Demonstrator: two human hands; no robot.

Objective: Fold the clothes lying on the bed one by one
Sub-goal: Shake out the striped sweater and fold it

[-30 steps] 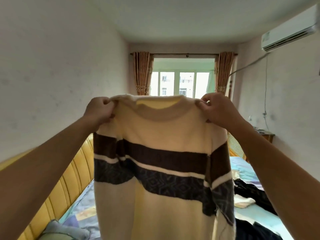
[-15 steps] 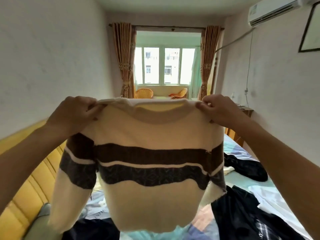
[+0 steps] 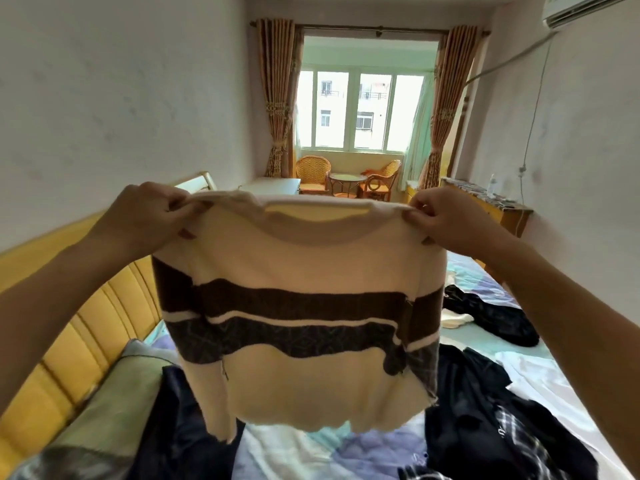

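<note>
Dark garments (image 3: 485,403) litter the bed (image 3: 346,452) beneath the cream dark-striped knit sweater (image 3: 298,271), hanging vertically, neck up, each hand's grip, left (image 3: 152,213) and right (image 3: 446,220), pinched on a shoulder.

Count: striped sweater (image 3: 301,271) ×1, held up. Hands ×2: left hand (image 3: 149,213), right hand (image 3: 450,220). Wicker chairs ×2 (image 3: 312,173) (image 3: 382,180). Curtains ×2 (image 3: 278,95) (image 3: 448,102). Round table (image 3: 347,180) ×1.

Both hands, left hand (image 3: 147,216) and right hand (image 3: 450,220), pinch sweater (image 3: 298,271) shoulders above bed (image 3: 311,452)
</note>
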